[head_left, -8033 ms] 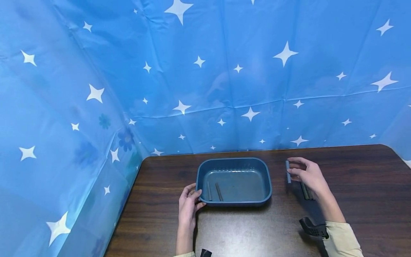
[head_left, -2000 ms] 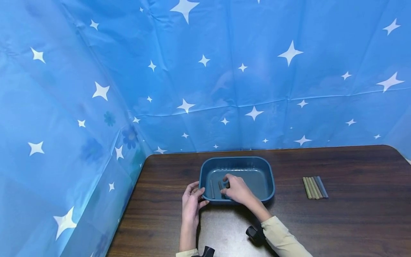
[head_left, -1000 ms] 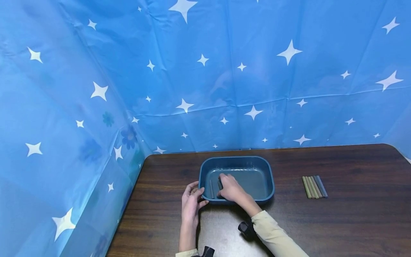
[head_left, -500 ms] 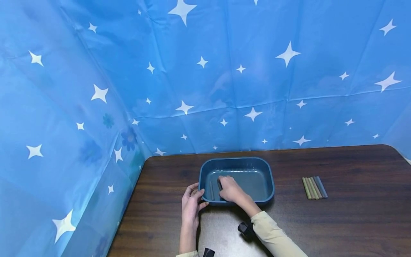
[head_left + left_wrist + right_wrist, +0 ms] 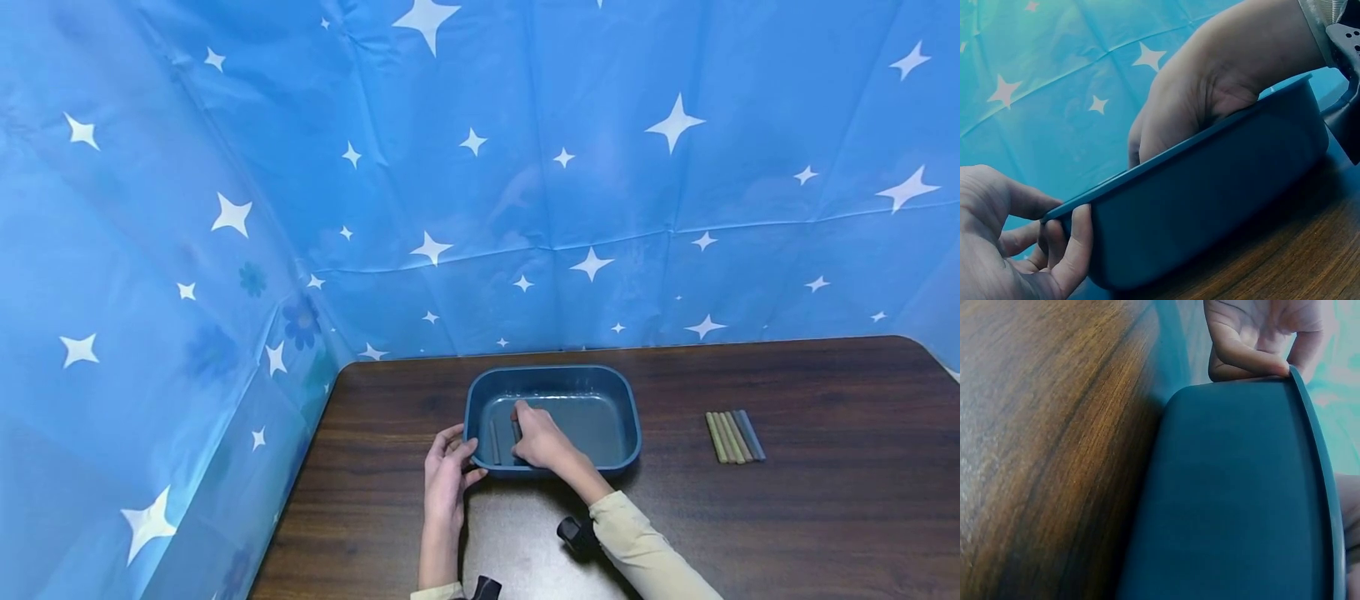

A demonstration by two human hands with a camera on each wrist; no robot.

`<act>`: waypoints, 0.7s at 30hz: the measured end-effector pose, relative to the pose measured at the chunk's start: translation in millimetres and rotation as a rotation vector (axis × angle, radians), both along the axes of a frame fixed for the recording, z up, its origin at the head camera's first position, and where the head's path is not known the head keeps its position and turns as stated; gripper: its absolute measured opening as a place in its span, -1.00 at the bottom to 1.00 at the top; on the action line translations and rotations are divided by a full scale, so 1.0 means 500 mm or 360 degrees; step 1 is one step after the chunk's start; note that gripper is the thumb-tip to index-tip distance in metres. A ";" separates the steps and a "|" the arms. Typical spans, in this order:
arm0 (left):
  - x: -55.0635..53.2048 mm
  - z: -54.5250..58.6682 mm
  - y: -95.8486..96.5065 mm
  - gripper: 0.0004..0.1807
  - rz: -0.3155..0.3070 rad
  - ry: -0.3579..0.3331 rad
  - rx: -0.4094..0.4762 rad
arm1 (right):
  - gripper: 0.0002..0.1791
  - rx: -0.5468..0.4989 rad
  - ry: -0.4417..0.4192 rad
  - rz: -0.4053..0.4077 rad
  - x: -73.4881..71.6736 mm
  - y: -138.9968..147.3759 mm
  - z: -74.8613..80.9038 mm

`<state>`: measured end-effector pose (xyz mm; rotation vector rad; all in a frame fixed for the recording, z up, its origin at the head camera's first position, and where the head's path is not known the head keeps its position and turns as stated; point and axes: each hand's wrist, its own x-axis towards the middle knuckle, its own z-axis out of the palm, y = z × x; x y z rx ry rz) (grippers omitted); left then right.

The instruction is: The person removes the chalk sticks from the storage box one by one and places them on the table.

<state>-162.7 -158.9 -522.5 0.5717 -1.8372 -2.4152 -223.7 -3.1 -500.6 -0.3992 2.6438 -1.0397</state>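
Observation:
A blue rectangular plastic basin [image 5: 553,472] stands on the table. My left hand [image 5: 446,479] grips its near left corner, thumb over the rim and fingers against the outer wall. In the left wrist view, my right hand [image 5: 1191,100] reaches down over the rim, its fingertips hidden. The head view shows my right hand [image 5: 543,437] low inside the basin, finger and thumb at the ends of a dark thin stick [image 5: 516,431]. Any second stick under the hand is hidden. Another dark stick [image 5: 494,442] lies to the left, roughly parallel to the basin's left side.
To the right on the brown wooden table [image 5: 825,517], several thin sticks [image 5: 735,437] lie side by side, yellow-green, dark and blue. A blue star-patterned cloth [image 5: 480,192] hangs behind and to the left of the table.
Eight seconds ago my right hand held a blue stick over the table at right; now it is in the basin. Over the last two seconds it shifted slightly left. The left hand keeps its grip.

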 end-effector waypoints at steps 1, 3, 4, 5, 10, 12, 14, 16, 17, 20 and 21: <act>0.000 0.000 0.000 -0.57 0.0000 -0.0001 0.0000 | -0.56 -0.0010 -0.0007 -0.0004 0.000 0.000 0.001; -0.001 0.001 0.000 -0.57 0.0001 -0.0003 0.0000 | -0.57 -0.0027 -0.0017 -0.0015 0.001 0.000 0.003; -0.001 0.001 0.000 -0.57 0.0001 0.0000 0.0000 | -0.57 -0.0033 -0.0018 -0.0021 0.000 0.000 0.004; -0.001 0.001 0.000 -0.57 0.0001 0.0002 0.0002 | -0.58 -0.0041 -0.0020 -0.0025 0.001 0.000 0.004; 0.000 0.001 0.001 -0.56 -0.0001 0.0027 0.0018 | -0.64 -0.0102 0.0038 -0.0016 0.002 0.003 0.003; 0.000 0.001 0.001 -0.56 -0.0002 0.0038 0.0023 | -0.65 -0.0138 0.0082 -0.0008 0.002 0.006 0.002; 0.000 0.001 0.001 -0.56 -0.0002 0.0037 0.0025 | -0.66 -0.0166 0.0130 0.0001 0.003 0.010 0.001; 0.001 0.000 0.001 -0.57 0.0002 0.0024 0.0025 | -0.66 -0.0199 0.0160 0.0009 0.004 0.014 0.000; 0.001 0.000 0.001 -0.57 0.0002 0.0021 0.0023 | -0.66 -0.0218 0.0164 0.0010 0.005 0.017 0.001; 0.002 -0.001 0.001 -0.56 -0.0004 0.0020 0.0022 | -0.65 -0.0289 0.0145 0.0000 0.006 0.029 0.006; 0.002 -0.001 0.000 -0.56 -0.0002 0.0020 0.0025 | -0.64 -0.0317 0.0133 -0.0008 0.007 0.034 0.008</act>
